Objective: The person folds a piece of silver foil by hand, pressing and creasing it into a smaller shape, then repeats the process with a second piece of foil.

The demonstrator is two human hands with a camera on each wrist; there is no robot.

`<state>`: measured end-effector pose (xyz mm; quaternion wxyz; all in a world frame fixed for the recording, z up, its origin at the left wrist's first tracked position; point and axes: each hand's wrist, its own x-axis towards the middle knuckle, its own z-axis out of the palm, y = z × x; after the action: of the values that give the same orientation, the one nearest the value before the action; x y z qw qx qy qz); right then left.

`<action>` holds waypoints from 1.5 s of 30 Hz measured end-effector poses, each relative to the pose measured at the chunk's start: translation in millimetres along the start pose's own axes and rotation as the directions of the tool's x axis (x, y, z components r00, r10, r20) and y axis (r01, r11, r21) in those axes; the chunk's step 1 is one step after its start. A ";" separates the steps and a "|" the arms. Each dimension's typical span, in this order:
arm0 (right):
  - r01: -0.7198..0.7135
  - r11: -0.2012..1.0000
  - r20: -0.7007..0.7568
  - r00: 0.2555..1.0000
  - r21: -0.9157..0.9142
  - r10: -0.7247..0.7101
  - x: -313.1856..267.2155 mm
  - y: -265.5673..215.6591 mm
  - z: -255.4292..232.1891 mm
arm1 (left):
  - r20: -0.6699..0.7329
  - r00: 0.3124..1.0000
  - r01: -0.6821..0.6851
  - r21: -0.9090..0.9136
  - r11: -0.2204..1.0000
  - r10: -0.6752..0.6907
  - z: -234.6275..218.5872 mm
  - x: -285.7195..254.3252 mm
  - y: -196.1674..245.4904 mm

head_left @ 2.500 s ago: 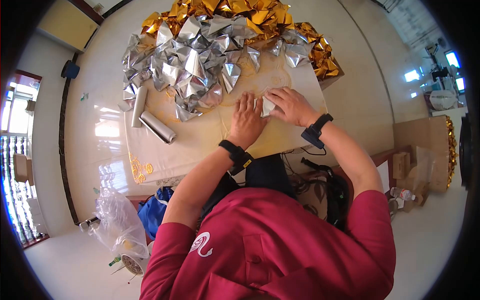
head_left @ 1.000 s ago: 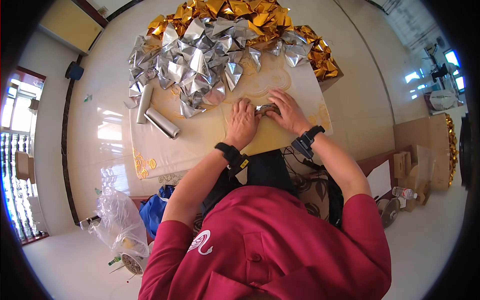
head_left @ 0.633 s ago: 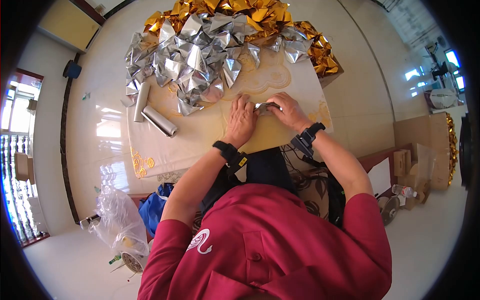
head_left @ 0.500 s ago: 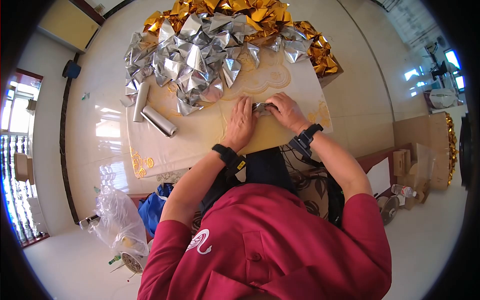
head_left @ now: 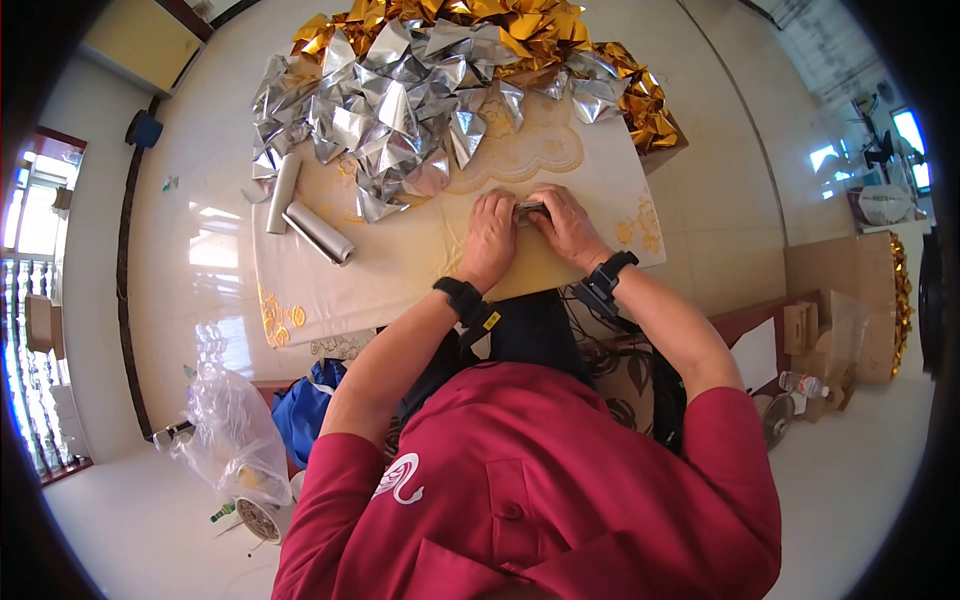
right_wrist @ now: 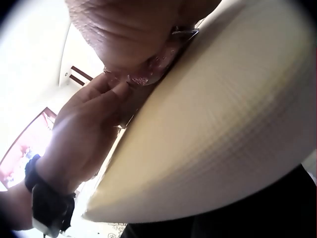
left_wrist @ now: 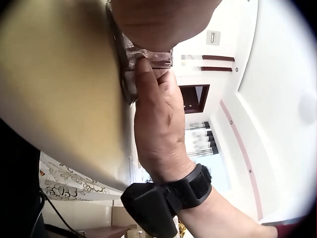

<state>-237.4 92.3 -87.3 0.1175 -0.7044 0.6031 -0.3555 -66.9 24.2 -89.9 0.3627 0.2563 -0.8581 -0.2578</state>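
Between the two hands, near the table's front edge, is a small folded piece of silver foil (head_left: pixel 530 207). The left hand (head_left: pixel 489 240) pinches its left end with bent fingers, and the right hand (head_left: pixel 568 228) grips its right end. In the left wrist view the foil (left_wrist: pixel 153 60) shows as a layered strip, with the right hand's thumb (left_wrist: pixel 146 82) pressed on it. The right wrist view shows the left hand (right_wrist: pixel 84 134) at the foil, close above the cloth; much of the foil is hidden behind fingers.
A heap of folded silver pieces (head_left: pixel 395 110) covers the table's back left, with gold pieces (head_left: pixel 540 30) behind. Two silver rolls (head_left: pixel 318 236) lie at the left on the tablecloth (head_left: pixel 370 290). A blue bag (head_left: pixel 303 415) and a plastic bag (head_left: pixel 225 430) are beside the front left edge.
The foil, pale and flat between the hands at first, now shows as a narrow silver strip. Both hands have bent their fingers round it, and the right hand has moved slightly left.
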 end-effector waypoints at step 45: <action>-0.089 0.972 0.165 0.985 0.216 0.054 20.0 -8.5 -33.5 | 0.376 0.798 0.573 -0.233 0.785 -0.471 -38.0 24.9 -21.3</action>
<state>-252.0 84.5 -50.9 0.2558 -0.6905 0.5733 -0.3592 -47.8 -16.8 -68.2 0.1808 0.3788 -0.7393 -0.5266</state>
